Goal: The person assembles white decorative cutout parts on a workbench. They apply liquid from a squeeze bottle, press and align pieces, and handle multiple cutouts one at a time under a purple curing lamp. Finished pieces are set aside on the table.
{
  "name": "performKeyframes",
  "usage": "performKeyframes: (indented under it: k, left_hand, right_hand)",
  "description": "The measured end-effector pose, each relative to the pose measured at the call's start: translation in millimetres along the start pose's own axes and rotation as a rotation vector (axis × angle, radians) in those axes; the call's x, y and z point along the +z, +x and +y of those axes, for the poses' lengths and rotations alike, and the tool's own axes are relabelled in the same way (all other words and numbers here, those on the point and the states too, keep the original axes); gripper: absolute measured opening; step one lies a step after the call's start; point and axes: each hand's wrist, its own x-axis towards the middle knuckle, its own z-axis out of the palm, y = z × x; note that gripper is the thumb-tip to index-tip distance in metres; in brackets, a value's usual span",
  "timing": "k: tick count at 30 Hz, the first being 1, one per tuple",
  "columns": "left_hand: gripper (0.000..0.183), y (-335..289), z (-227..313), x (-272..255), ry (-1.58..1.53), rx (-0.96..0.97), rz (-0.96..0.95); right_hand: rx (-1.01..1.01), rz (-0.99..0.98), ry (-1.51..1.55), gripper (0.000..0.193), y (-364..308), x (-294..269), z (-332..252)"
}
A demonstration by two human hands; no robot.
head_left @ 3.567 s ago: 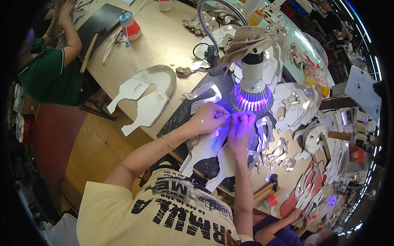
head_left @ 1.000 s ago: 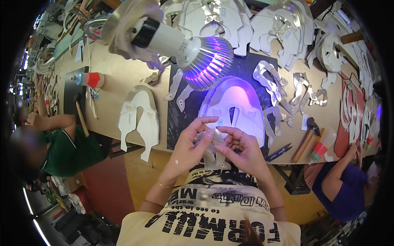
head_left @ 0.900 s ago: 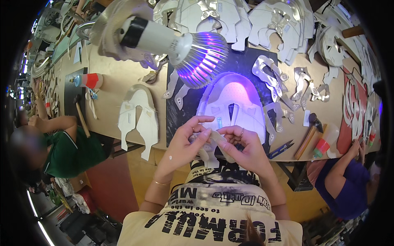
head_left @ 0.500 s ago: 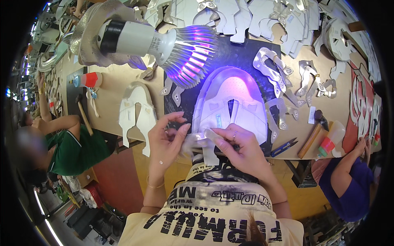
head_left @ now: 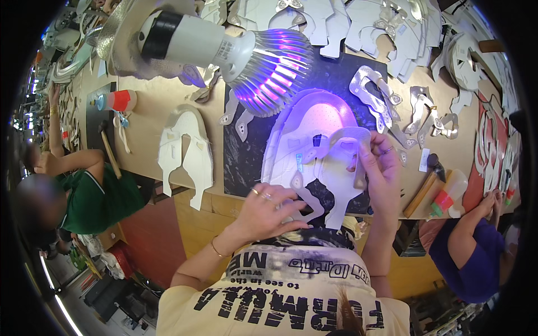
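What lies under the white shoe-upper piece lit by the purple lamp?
The white shoe-upper piece lies on a black mat over the wooden workbench. The left hand covers its near edge, the right hand its right side.

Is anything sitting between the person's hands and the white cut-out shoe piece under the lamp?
Nothing visible does. The right hand already grips the translucent overlay piece lying on the white shoe piece, and the left hand rests on its lower edge. The lamp hangs above, apart from both hands.
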Motion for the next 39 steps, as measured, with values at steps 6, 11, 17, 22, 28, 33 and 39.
performKeyframes:
  k: [6,11,17,22,28,33,39]
  left_hand:
    - [0.031,-6,4,25,0.191,0.185,-0.214]
    - [0.027,-10,0,28,0.245,0.286,-0.222]
    - [0.024,-19,-6,33,0.15,0.248,-0.241]
    - [0.024,-29,-9,33,0.175,0.344,-0.152]
    - [0.024,-18,-6,3,-0.532,-0.36,0.622]
    - [0.037,7,-48,-38,-0.664,-0.574,0.873]
    - [0.035,-4,-46,-56,-0.648,-0.599,0.604]
  right_hand:
    - [-0.028,0.049,-0.092,0.021,-4,-13,-11]
    - [-0.081,0.063,-0.119,0.021,-14,-26,-20]
    - [-0.141,0.156,-0.303,0.028,-4,-21,-24]
    - [-0.446,0.22,-1.099,0.028,14,15,7]
    - [-0.53,0.027,-1.017,0.013,-15,10,-8]
    - [-0.426,0.047,-0.222,0.021,-57,-40,-45]
    - [-0.571,0.473,-0.388,0.03,-11,-122,-111]
